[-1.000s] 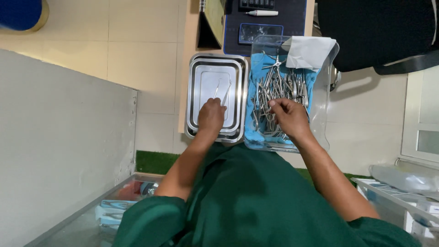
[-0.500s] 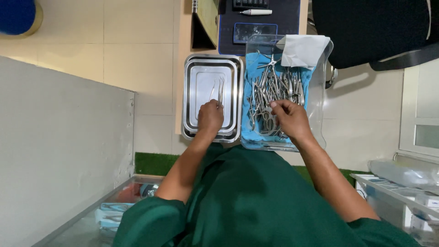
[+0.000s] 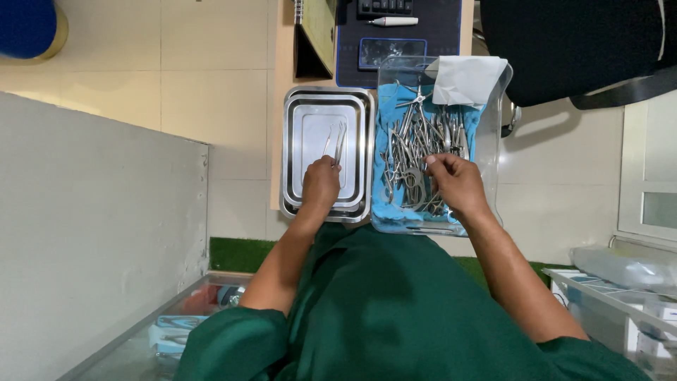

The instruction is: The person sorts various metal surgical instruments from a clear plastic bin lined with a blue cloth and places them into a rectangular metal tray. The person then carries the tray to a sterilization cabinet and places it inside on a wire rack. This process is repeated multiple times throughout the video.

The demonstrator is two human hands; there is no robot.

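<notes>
My left hand point(image 3: 321, 185) rests inside a steel tray point(image 3: 293, 148), fingers closed on the near end of thin metal forceps point(image 3: 339, 142) that lie on the tray floor. To the right stands a clear plastic box point(image 3: 503, 106) lined with blue cloth and filled with several steel surgical instruments point(image 3: 417, 141). My right hand point(image 3: 455, 183) is over the near part of that pile, fingertips pinching among the instruments; what it grips is hidden. I wear green scrubs.
A folded white cloth point(image 3: 465, 79) hangs over the box's far right corner. Beyond lie a dark mat point(image 3: 444, 32) with a white pen point(image 3: 395, 21) and a small clear case point(image 3: 384, 49). A black chair point(image 3: 571, 42) stands at right, a grey partition point(image 3: 92, 233) at left.
My left hand stays on the forceps in the tray, which have shifted slightly. My right hand has moved a little within the instrument pile.
</notes>
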